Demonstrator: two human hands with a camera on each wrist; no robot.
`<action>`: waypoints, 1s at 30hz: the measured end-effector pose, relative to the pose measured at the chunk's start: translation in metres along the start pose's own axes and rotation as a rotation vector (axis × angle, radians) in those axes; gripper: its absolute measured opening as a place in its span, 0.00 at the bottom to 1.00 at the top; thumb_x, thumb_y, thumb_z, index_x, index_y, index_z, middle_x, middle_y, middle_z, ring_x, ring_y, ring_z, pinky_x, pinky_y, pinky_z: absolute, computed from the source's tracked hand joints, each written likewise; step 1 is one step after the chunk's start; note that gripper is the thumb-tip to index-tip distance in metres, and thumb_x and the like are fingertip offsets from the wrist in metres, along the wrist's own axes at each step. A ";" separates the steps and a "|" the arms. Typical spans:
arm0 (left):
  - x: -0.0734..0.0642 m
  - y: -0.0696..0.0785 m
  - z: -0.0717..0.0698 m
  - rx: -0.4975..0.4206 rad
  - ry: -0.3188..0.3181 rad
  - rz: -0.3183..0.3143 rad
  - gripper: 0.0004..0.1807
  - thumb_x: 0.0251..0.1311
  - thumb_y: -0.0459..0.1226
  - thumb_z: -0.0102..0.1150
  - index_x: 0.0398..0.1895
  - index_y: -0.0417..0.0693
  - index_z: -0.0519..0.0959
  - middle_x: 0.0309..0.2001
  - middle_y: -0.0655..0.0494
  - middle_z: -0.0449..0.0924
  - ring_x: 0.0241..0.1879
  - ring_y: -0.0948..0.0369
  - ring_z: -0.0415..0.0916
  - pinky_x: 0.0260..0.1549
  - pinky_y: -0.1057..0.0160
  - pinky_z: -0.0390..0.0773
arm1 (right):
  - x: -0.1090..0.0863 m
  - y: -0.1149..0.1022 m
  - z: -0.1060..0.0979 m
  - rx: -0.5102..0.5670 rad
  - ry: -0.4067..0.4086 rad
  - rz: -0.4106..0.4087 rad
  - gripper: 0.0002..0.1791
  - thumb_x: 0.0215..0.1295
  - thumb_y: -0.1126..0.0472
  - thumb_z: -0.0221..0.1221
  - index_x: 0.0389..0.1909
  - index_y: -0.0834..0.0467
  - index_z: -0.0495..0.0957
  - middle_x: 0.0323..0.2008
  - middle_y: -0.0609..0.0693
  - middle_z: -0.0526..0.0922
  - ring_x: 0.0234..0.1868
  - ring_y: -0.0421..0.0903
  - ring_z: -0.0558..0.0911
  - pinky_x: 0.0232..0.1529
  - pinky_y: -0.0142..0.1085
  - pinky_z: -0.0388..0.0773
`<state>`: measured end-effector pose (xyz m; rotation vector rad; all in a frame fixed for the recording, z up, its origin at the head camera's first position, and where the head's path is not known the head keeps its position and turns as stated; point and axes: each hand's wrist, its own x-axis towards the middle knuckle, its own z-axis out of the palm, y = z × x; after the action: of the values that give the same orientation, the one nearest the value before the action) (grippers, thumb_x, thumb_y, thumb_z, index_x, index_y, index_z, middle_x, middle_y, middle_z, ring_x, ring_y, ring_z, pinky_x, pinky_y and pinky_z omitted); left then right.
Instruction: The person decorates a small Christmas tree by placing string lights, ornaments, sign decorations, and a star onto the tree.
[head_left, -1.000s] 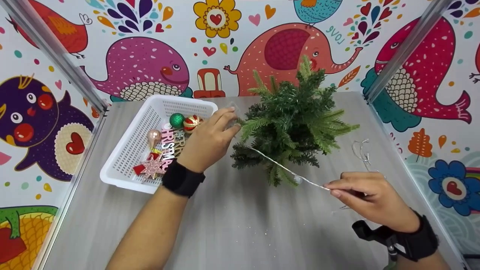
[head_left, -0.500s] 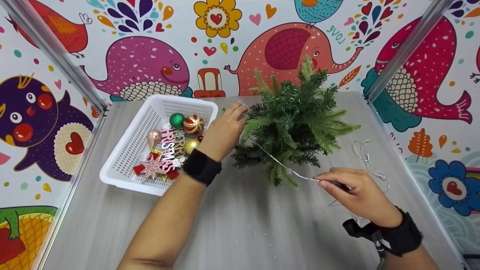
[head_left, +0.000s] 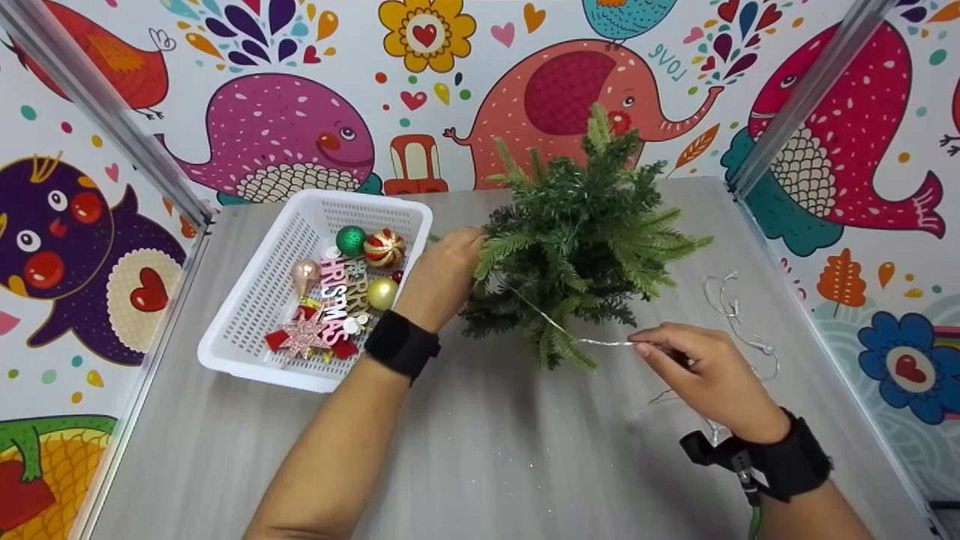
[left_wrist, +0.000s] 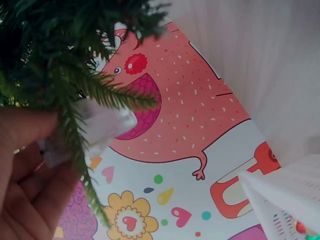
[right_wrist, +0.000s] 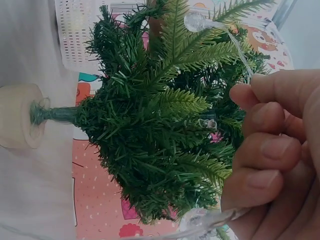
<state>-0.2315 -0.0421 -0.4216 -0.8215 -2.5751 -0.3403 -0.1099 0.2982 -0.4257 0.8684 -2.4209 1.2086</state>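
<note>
A small green artificial Christmas tree (head_left: 577, 217) stands at the middle back of the table on a pale round base (right_wrist: 20, 117). My left hand (head_left: 442, 274) is at its left side, fingertips behind a branch. In the left wrist view, its thumb and fingers hold a translucent plastic piece (left_wrist: 102, 122), partly covered by needles. My right hand (head_left: 701, 375), in front of the tree to the right, pinches a string-light wire (head_left: 604, 343) between thumb and forefinger. That wire runs taut to the tree's left side. A clear bulb (right_wrist: 195, 22) shows on it in the right wrist view.
To the left is a white perforated basket (head_left: 251, 277) with several baubles, a pink glitter star (head_left: 304, 334) and a lettered Christmas sign (head_left: 332, 300). More of the light string (head_left: 731, 307) lies loose at the right. Printed panels (head_left: 300, 135) wall the table in.
My left hand has moved right, from the basket's edge to behind the tree's left branches, with the plastic piece. My right hand has shifted left and slightly up, still pinching the wire.
</note>
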 end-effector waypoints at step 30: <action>-0.012 -0.010 0.000 -0.194 0.117 0.016 0.12 0.71 0.33 0.60 0.53 0.40 0.84 0.51 0.47 0.88 0.55 0.50 0.84 0.74 0.52 0.68 | -0.030 0.019 -0.023 -0.089 0.072 0.051 0.24 0.52 0.83 0.68 0.39 0.51 0.85 0.36 0.44 0.85 0.39 0.33 0.81 0.46 0.18 0.73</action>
<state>-0.2283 -0.0564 -0.4278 -0.8616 -2.4526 -0.6219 -0.0990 0.3366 -0.4392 0.7294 -2.4321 1.1206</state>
